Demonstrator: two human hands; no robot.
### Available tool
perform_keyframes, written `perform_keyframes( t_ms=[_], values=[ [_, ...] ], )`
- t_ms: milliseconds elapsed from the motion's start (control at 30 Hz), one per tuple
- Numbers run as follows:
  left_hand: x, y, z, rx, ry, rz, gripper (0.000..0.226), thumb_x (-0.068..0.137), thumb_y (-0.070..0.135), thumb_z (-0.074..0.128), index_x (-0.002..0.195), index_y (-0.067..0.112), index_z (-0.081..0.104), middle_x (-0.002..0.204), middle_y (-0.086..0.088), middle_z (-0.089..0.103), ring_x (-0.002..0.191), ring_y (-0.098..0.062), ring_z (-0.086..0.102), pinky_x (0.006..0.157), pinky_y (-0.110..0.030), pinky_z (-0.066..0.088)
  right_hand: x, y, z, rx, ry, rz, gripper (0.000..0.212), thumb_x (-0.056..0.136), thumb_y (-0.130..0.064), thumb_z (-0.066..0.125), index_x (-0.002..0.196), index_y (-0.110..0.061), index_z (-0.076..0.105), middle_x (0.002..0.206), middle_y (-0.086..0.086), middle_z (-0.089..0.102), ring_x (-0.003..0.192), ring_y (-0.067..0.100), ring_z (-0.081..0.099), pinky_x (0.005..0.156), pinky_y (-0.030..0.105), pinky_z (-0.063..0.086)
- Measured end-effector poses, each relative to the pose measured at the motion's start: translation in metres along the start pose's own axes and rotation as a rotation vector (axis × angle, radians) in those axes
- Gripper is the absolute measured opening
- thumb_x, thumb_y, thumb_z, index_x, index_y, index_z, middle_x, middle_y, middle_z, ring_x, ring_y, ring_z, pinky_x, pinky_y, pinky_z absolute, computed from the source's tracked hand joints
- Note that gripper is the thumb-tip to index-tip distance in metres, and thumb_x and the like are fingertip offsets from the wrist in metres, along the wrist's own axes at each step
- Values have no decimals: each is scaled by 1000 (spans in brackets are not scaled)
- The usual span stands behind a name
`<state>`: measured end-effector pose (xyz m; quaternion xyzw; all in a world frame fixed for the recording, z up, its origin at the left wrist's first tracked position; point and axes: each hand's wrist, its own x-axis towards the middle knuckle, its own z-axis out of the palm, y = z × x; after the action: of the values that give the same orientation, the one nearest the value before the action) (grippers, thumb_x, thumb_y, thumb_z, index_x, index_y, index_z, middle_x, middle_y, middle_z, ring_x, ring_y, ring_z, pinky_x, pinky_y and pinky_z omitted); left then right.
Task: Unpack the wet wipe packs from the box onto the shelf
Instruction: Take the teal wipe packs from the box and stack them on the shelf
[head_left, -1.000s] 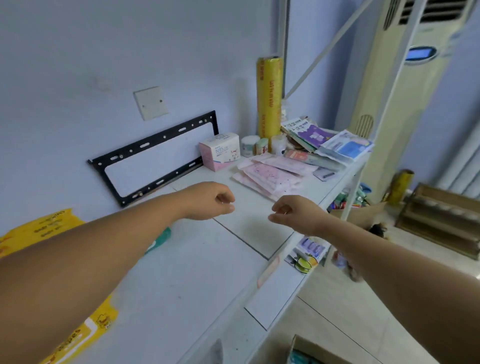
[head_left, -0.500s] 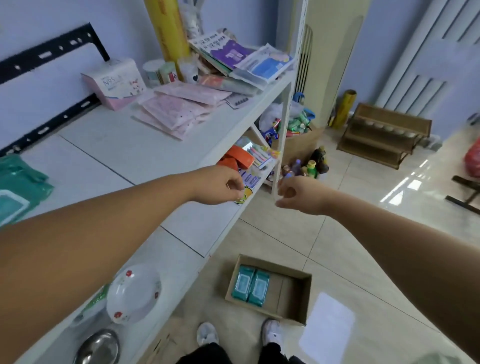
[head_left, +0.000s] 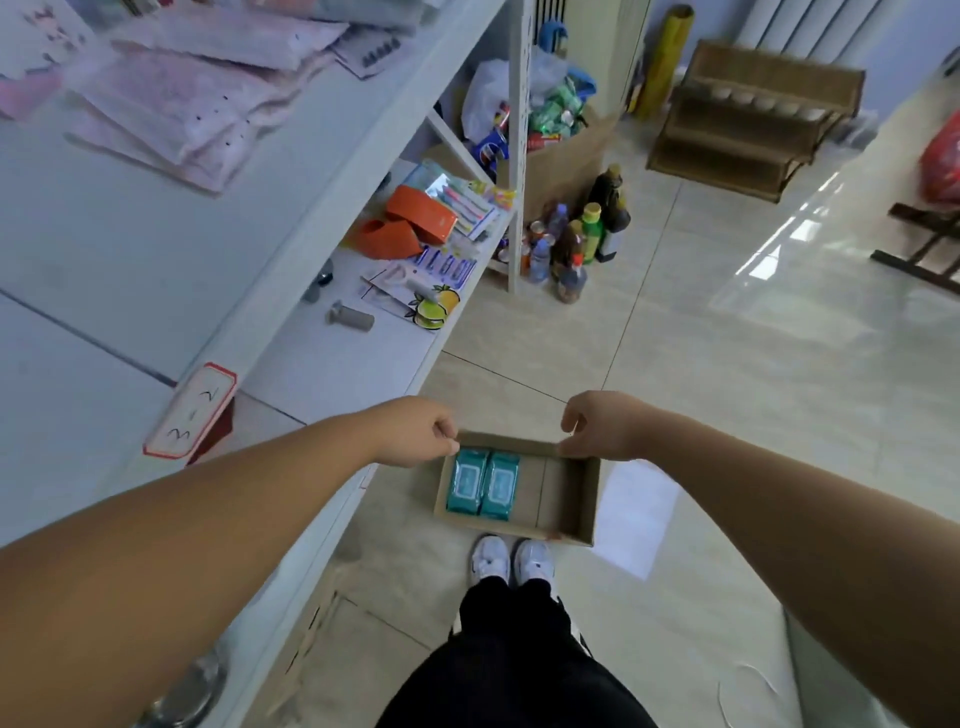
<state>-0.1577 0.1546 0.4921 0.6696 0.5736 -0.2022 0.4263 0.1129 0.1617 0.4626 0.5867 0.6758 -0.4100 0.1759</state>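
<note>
The two packs (head_left: 467, 480) are lying flat and side by side, touching, in the half of the box (head_left: 569, 499) that is sitting below the left hand (head_left: 418, 431). The half below the right hand (head_left: 597, 426) is showing only bare cardboard. The packs' long axes are running straight out from the person, from the shoes (head_left: 511, 564) toward the hands, so a narrow end is facing the fingers.

Both hands are hanging apart, one over each far corner of the box, with fingers loosely curled and gripping nothing. I cannot tell how high above the box they are. The person is standing and the box is resting on the floor, so probably neither is touching it.

The left hand is the nearer one: the packs are lying just inward of its knuckles and back toward the body. The right hand is sitting across the bare half from them. The coming reach is probably going down and slightly back, with the left hand leading, or the right crossing inward for the second pack. The shelf (head_left: 130, 234) is stretching out beyond the left arm, so the carry is likely heading up and to the left.
</note>
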Motion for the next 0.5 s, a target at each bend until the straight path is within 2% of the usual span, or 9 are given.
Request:
perform_keyframes(
  t_ms=[133, 267, 367, 433, 500],
  values=[
    [40, -16, 31, -43, -101, -34, 34, 100, 34, 57, 117, 8, 70, 106, 0, 65, 97, -17, 61, 94, -33, 49, 36, 15, 28, 15, -34, 62, 36, 83, -38, 72, 112, -17, 67, 113, 4, 67, 103, 24, 60, 85, 33, 51],
    [94, -47, 72, -76, -133, -87, 29, 97, 36, 61, 109, 14, 74, 110, -2, 73, 105, -20, 67, 96, -33, 52, 84, 29, 67, 50, -112, 85, 28, 83, -34, 70, 105, -19, 64, 102, 0, 60, 95, 22, 56, 76, 29, 43],
    [140, -73, 109, -109, -143, -129, 20, 94, 39, 63, 92, 20, 71, 94, 2, 69, 100, -22, 68, 91, -32, 52, 129, 43, 102, 92, -162, 106, 30, 82, -38, 72, 107, -23, 64, 101, -4, 57, 91, 19, 53, 76, 28, 41],
    [173, -91, 136, -135, -149, -160, 19, 93, 39, 64, 84, 22, 67, 86, -2, 65, 92, -24, 67, 86, -33, 52, 161, 54, 127, 119, -184, 127, 26, 82, -41, 73, 99, -26, 61, 103, -4, 57, 92, 19, 53, 77, 28, 40],
    [205, -109, 163, -151, -153, -193, 22, 93, 40, 63, 90, 19, 71, 92, -1, 70, 92, -22, 67, 88, -34, 52, 192, 67, 155, 127, -202, 150, 30, 83, -42, 72, 106, -26, 62, 109, -1, 58, 98, 20, 55, 79, 28, 41]
  ],
)
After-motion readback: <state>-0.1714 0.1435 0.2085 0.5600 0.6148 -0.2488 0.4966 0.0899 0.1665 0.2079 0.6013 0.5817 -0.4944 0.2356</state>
